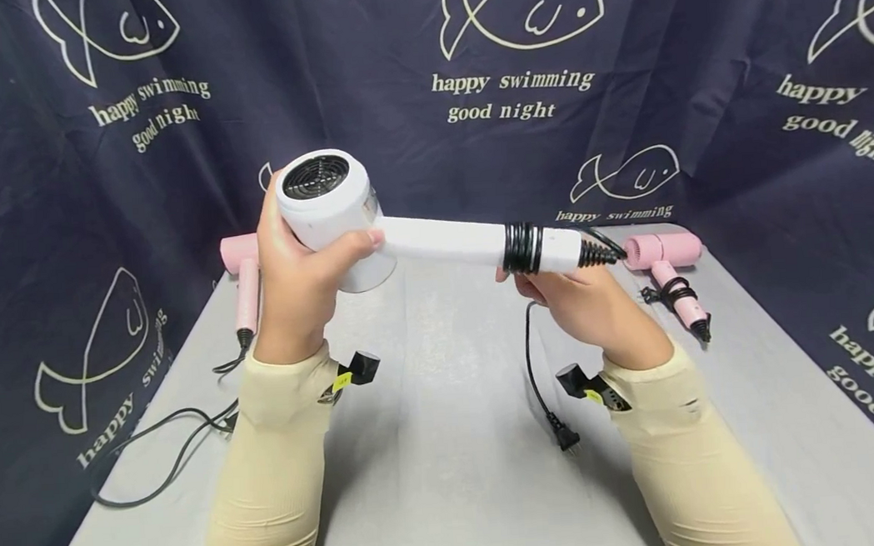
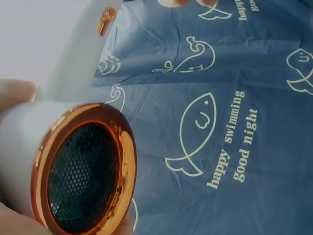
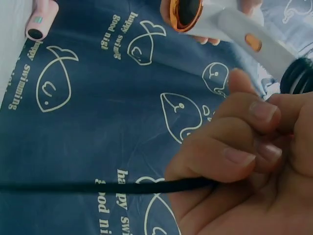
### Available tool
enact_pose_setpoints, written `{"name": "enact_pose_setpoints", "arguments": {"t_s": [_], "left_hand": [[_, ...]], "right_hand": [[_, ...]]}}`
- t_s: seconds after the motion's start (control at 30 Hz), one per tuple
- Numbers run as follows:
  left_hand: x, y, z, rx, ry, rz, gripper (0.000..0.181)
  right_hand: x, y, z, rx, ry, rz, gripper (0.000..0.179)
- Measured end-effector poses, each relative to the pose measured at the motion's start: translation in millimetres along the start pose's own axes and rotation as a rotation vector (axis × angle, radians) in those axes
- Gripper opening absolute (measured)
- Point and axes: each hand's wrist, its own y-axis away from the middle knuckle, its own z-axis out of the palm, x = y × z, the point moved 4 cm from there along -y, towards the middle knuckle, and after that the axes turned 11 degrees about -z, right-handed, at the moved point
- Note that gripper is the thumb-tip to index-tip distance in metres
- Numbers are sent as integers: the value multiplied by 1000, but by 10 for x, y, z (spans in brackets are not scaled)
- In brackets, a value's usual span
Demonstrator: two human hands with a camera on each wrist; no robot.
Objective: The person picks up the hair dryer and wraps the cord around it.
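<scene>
A white hair dryer is held up above the table, its black intake grille facing up toward the head camera. My left hand grips it round the barrel, thumb by the handle joint. The left wrist view shows its copper-ringed outlet with dark mesh. Black power cord is wound round the handle's end. Under that end, my right hand has its fingers curled round a length of the cord. The cord's loose end hangs below this hand, with a two-pin plug.
A pink hair dryer lies at the table's far left, partly behind my left hand, near a loose black cord. Another pink hair dryer, cord wrapped on its handle, lies far right. A dark blue fish-print curtain surrounds the grey table.
</scene>
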Motion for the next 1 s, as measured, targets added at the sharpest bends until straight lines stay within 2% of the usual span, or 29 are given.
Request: {"name": "enact_pose_setpoints", "arguments": {"t_s": [0.03, 0.13, 0.33, 0.4, 0.53, 0.63, 0.73, 0.9, 1.0], "left_hand": [[-7, -5, -6, 10, 20, -5, 65], [-19, -18, -18, 45, 62, -13, 66], [-17, -36, -12, 113, 101, -30, 66], [-6, -38, -25, 152, 100, -31, 67], [68, -35, -97, 272, 63, -15, 67], [130, -43, -158, 318, 73, 0, 65], [155, -53, -167, 305, 104, 5, 64], [148, -32, -125, 294, -18, -6, 65], [121, -29, -118, 260, -85, -17, 65]], "right_hand": [[0, -11, 21, -5, -19, -29, 29], [-1, -27, 79, -15, 13, -62, 30], [-11, -24, 194, -51, 268, 13, 34], [-25, -2, 240, -101, 348, 32, 36], [-69, 47, 335, -221, 448, 50, 36], [-152, 72, 364, -220, 489, 32, 33], [-266, 100, 368, -187, 518, -8, 28], [-421, 134, 406, -219, 555, -68, 24], [-494, 140, 377, -192, 585, -114, 23]]}}
